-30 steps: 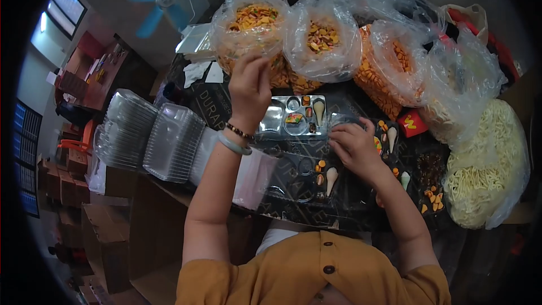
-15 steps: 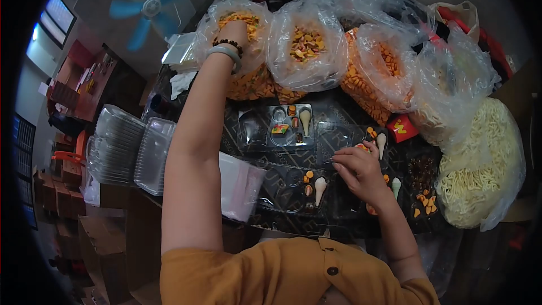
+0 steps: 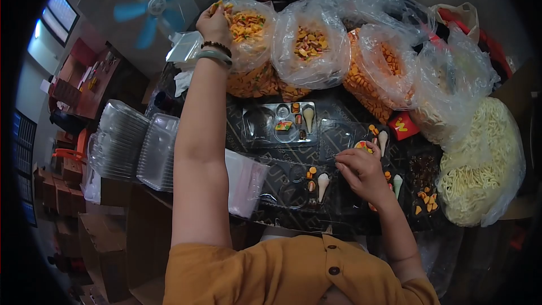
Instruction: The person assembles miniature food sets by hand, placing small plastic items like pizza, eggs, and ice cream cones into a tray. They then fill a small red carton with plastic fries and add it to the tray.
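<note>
My left hand (image 3: 215,25) is raised at the left rim of an open clear bag of small orange and yellow pieces (image 3: 247,27), its fingers closed on some small yellow-orange pieces (image 3: 220,5). My right hand (image 3: 363,170) rests low over the clear trays at the right, fingers bent together; anything between its fingertips is too small to make out. Beside it lie a round colourful piece (image 3: 363,146) and a white cone-shaped piece (image 3: 383,140). A clear compartment tray (image 3: 261,135) in the middle holds small food-shaped pieces and a cone-shaped piece (image 3: 308,118).
More open bags stand along the back, with mixed pieces (image 3: 310,45), orange pieces (image 3: 367,79) and pale strands (image 3: 474,175). Stacked clear trays (image 3: 116,147) are at the left. A red box (image 3: 402,126) and loose dark pieces (image 3: 422,172) lie to the right.
My left hand has come up out of the bag and moved to its left rim, with small pieces now showing at its fingertips. My right hand has hardly moved.
</note>
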